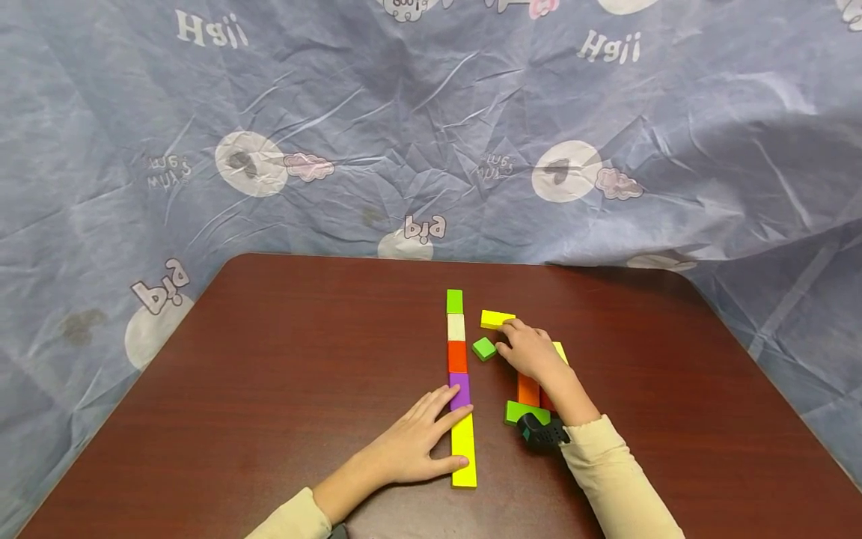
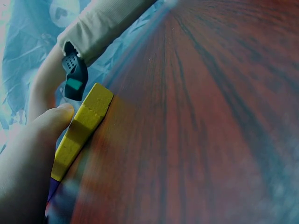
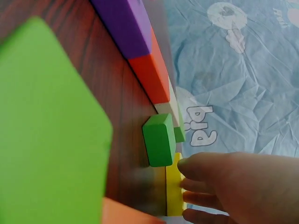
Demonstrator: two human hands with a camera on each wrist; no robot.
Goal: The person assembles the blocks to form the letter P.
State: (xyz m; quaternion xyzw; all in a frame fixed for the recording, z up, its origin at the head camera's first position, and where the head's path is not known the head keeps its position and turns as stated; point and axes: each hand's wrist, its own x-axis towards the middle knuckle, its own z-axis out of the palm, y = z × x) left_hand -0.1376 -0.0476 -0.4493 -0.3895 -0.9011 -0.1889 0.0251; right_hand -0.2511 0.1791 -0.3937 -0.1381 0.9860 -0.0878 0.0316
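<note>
A straight row of blocks runs away from me: yellow [image 1: 463, 442], purple [image 1: 459, 391], red [image 1: 457, 357], cream [image 1: 456, 327] and green [image 1: 454, 301]. My left hand [image 1: 411, 445] lies at its left side, fingers spread, fingertips on the purple block and thumb on the yellow end. Right of the row's far end, my right hand [image 1: 532, 352] reaches over a loose yellow block [image 1: 494, 319], fingertips at its right end. Its thumb is apart from the fingers, beside a small green block [image 1: 483, 349]. In the right wrist view, the fingers overlap the yellow block [image 3: 174, 191].
Under and beside my right forearm lie more blocks: an orange one [image 1: 528, 390], a green one [image 1: 517, 413] and a partly hidden yellow one [image 1: 560, 352]. The brown table [image 1: 303, 337] ends at a grey-blue printed cloth [image 1: 404, 150].
</note>
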